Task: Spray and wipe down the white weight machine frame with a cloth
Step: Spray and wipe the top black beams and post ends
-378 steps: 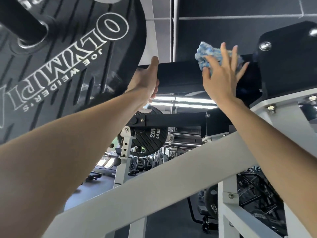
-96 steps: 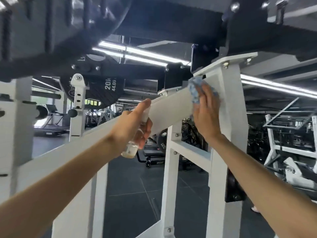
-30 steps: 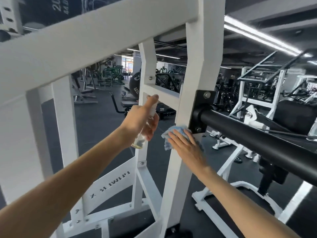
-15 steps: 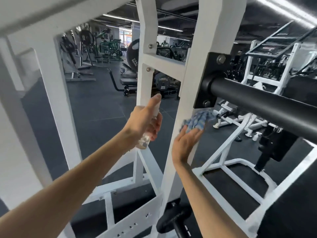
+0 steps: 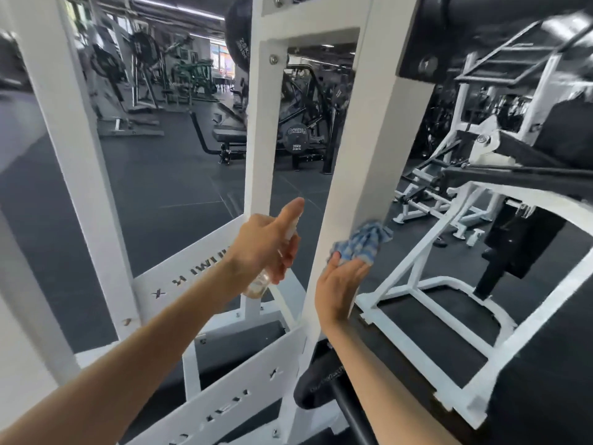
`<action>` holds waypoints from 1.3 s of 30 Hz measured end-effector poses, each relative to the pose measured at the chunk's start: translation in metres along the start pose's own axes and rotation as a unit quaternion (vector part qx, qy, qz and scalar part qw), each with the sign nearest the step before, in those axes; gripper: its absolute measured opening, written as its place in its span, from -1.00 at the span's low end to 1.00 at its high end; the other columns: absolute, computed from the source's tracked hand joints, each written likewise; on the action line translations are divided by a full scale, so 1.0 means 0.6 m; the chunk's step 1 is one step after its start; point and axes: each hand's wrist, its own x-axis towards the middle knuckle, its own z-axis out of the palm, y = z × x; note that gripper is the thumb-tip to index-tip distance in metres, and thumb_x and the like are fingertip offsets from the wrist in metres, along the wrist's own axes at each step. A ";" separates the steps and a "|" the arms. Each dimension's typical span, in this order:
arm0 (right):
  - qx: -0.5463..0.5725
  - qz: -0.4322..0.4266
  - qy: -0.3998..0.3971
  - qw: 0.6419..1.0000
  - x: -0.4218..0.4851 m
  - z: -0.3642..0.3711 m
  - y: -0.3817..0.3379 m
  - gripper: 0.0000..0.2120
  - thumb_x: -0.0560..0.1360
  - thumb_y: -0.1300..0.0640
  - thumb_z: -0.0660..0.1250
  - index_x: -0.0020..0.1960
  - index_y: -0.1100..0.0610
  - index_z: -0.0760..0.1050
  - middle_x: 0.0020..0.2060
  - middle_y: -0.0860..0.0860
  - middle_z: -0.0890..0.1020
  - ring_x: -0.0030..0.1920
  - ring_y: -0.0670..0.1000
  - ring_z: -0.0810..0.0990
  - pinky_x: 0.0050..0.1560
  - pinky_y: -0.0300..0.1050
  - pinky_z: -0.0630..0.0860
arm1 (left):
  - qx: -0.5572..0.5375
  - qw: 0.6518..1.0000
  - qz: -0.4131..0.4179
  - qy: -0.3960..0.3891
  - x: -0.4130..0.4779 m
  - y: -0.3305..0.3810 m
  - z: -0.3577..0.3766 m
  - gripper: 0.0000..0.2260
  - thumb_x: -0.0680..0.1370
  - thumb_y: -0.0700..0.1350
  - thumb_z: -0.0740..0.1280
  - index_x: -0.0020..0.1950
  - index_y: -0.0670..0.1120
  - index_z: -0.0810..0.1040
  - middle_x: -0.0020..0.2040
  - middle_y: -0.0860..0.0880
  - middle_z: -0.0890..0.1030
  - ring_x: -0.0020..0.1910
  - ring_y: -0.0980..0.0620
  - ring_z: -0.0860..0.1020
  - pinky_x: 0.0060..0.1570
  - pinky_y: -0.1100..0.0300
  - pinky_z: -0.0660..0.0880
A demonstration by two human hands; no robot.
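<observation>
Compared with half a second before, the right hand [image 5: 341, 284] and its blue-and-white cloth [image 5: 362, 240] sit lower on the white weight machine frame [image 5: 362, 149]. They are now well below the black bar [image 5: 481, 14], which has shifted to the top edge of the view. The right hand is flat, with its fingers extended, and presses the bunched cloth against the right-hand face of the nearest upright. The left hand [image 5: 266, 242] is placed as before, just left of that upright. It grips a small clear spray bottle [image 5: 258, 284], its fingers curled round the body and its forefinger stretched along the top. The bottle is tilted, and its clear base shows below the palm. The frame stands on a dark tiled gym floor [image 5: 167, 175], and a white cross panel [image 5: 192, 277] with cut-out lettering joins its lower members. Behind it the room holds further machines, a black bench [image 5: 229, 134] and a black weight plate [image 5: 296, 139] with pale lettering. Counted: two hands, one cloth, one bottle, three white uprights in the near frame, and one lettered plate seen through it.
</observation>
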 end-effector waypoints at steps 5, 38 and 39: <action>-0.052 -0.024 -0.004 0.998 -0.080 0.030 0.106 -0.36 0.65 -0.12 -0.13 0.33 0.47 0.19 0.24 0.44 0.36 0.22 0.41 0.42 0.12 0.26 0.48 | 0.044 0.999 -0.003 -0.016 0.032 -0.129 0.037 -0.42 0.60 0.24 0.19 -0.40 -0.20 0.42 -0.46 -0.15 0.45 -0.57 -0.05 0.37 -0.51 0.25 0.36; -0.524 -0.528 -0.001 0.669 0.070 -0.012 0.005 -0.56 0.49 0.04 -0.04 -0.13 0.08 0.63 -0.26 0.05 0.61 -0.03 0.14 0.49 0.29 0.17 0.11 | -0.016 0.993 0.103 0.057 0.013 -0.285 0.142 -0.46 0.63 0.23 0.11 -0.34 -0.16 0.41 -0.42 -0.09 0.44 -0.57 0.00 0.37 -0.45 0.24 0.40; -0.501 -0.565 -0.024 0.655 0.040 -0.007 0.040 -0.50 0.48 0.03 -0.09 -0.23 0.08 0.62 -0.37 0.03 0.57 -0.13 0.11 0.47 0.22 0.17 0.15 | -0.018 0.993 0.100 0.067 0.013 -0.292 0.139 -0.46 0.63 0.24 0.11 -0.34 -0.16 0.42 -0.42 -0.09 0.45 -0.56 0.01 0.38 -0.45 0.25 0.41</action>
